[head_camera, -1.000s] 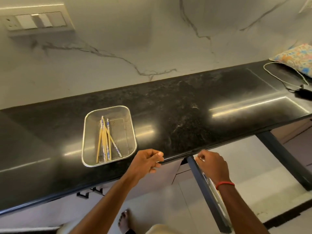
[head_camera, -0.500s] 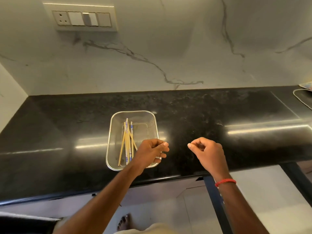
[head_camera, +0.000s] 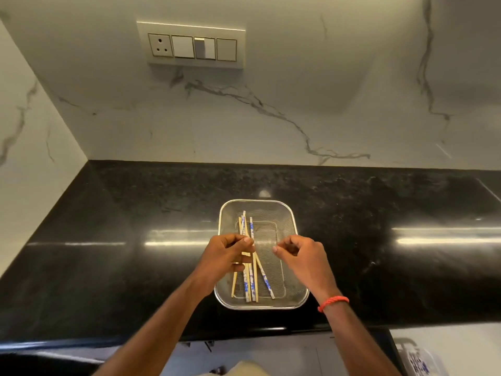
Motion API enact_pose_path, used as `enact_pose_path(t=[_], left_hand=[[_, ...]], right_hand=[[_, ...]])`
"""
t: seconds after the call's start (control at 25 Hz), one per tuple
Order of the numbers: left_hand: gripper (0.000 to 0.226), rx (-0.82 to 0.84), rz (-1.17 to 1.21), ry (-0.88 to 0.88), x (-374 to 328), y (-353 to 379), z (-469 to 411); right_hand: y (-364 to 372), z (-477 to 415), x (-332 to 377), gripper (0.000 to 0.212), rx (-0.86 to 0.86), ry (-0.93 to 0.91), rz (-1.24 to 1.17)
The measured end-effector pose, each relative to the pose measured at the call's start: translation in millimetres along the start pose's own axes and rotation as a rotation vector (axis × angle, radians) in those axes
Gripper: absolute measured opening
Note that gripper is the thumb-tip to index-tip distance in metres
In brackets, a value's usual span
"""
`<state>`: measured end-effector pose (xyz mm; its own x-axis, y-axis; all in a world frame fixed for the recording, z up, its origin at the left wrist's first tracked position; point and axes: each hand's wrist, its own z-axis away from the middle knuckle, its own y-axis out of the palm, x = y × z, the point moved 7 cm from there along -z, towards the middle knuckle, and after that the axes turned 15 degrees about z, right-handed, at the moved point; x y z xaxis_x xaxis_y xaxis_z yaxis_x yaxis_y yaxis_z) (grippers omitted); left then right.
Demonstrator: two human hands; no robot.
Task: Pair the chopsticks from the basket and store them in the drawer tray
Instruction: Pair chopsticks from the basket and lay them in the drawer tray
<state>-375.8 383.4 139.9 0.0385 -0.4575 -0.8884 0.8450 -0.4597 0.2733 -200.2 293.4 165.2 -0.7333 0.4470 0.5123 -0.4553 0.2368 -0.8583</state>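
Item: chopsticks (head_camera: 253, 280), a loose bunch, some plain wood and some patterned blue and white, lying lengthwise in the left half of the steel mesh basket (head_camera: 298, 302) and passing beneath our left fingers (head_camera: 235, 241). Left hand (head_camera: 227, 256): curled round the middle of the bunch, gripping several sticks at once. Right hand (head_camera: 301, 256): just beside the left, above bare mesh, its fingers loosely bent, thumb and forefinger nearly meeting, holding nothing. Risks, as we judge them: lifting the whole bunch by its middle could let an outer stick slide free and clatter back or roll off the edge; the splayed stick nearest our right fingers may snag the others; a plain stick could be matched with a patterned 1 if we pinch without sorting; the light basket may skid if we tug. Surface: a polished black speckled counter (head_camera: 135, 240), glossy, with streaks of reflected light either side of the fingers. Room: a white, grey-veined marble wall (head_camera: 298, 118) beyond the fingertips, carrying 1 switch plate (head_camera: 191, 46). Below and right of our right wrist, what looks like the drawer tray (head_camera: 417, 359), only partly in view.
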Motion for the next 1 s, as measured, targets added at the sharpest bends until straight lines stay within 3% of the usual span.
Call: enact_pose_path(t=[0.36,0.68,1.0], left_hand=[[0.017,0.008,-0.023,-0.024,-10,-36,-11],[0.017,-0.017,-0.015,-0.028,-1,-45,-8],[0.02,0.043,0.029,-0.067,8,-31,-12]], right_hand=[[80,8,14,0.027,0.298,0.036,0.17],[91,10,27,0.038,0.248,0.026,0.191],[52,17,44,0.037,0.118,0.026,-0.129]])
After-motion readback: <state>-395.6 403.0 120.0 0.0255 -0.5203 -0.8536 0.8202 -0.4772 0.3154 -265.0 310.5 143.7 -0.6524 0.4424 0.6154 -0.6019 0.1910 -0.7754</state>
